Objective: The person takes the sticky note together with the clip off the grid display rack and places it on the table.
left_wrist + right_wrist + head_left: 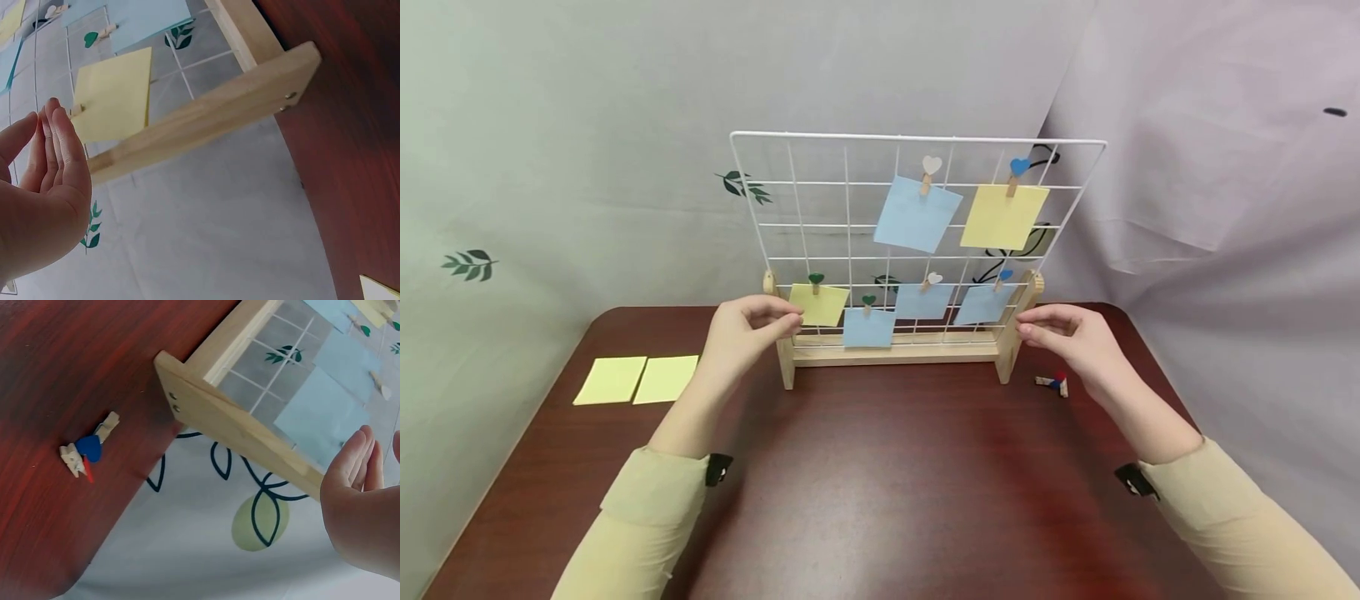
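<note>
A white wire grid (pixel 917 136) stands in a wooden base (pixel 895 355), with blue and yellow notes pegged to it by heart-topped clothespins. My left hand (pixel 747 335) is by the left post, its fingertips close to a yellow note (pixel 825 306) under a green-heart clothespin (pixel 816 282). In the left wrist view its fingers are lightly bent, with a gap to the thumb and nothing in it. My right hand (pixel 1071 337) is by the right post (pixel 231 422), near a blue note (pixel 325 415). Its fingers are likewise lightly bent and hold nothing.
Two yellow sticky-note pads (pixel 610 381) lie side by side at the table's left. Right of the base lie two loose clothespins (pixel 89 448), one with a blue heart and one with a red part showing. A grey patterned cloth (pixel 587 167) hangs behind the table (pixel 880 467).
</note>
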The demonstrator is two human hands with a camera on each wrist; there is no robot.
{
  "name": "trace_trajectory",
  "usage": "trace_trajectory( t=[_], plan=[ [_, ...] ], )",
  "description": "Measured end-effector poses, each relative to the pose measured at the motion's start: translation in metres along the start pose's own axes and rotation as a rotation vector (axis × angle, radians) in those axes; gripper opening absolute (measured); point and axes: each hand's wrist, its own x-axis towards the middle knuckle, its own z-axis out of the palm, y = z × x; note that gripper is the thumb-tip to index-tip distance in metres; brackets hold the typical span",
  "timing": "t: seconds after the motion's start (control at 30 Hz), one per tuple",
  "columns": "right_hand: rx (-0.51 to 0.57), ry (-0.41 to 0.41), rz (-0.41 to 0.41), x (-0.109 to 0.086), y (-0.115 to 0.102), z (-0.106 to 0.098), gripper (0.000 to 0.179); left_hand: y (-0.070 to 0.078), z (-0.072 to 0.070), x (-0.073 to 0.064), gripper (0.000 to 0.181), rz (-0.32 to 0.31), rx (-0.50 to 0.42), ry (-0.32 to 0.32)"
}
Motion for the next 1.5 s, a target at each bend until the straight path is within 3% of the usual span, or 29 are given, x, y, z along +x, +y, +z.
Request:
trace_trajectory(
  t=[0.37,0.63,0.93,1.2,1.5],
  plan=[
    [-0.071,-0.002,-0.009,-0.001,-0.013,0.009,0.015,0.012,0.016,0.011,0.021,0.033,-0.091,-0.027],
    [-0.035,-0.011,-0.028,0.000,-0.016,0.015,0.018,0.019,0.029,0.016,0.022,0.054,-0.161,-0.031],
    [0.058,-0.017,-0.045,0.004,-0.023,0.028,0.013,0.028,0.043,0.021,0.021,0.053,-0.178,-0.026],
    [0.192,-0.033,-0.108,0.010,-0.035,0.042,0.024,0.039,0.050,0.026,0.018,0.071,-0.177,-0.039],
    [0.183,-0.033,-0.137,0.021,-0.048,0.057,0.023,0.055,0.049,0.035,0.019,0.099,-0.133,-0.013]
  ],
)
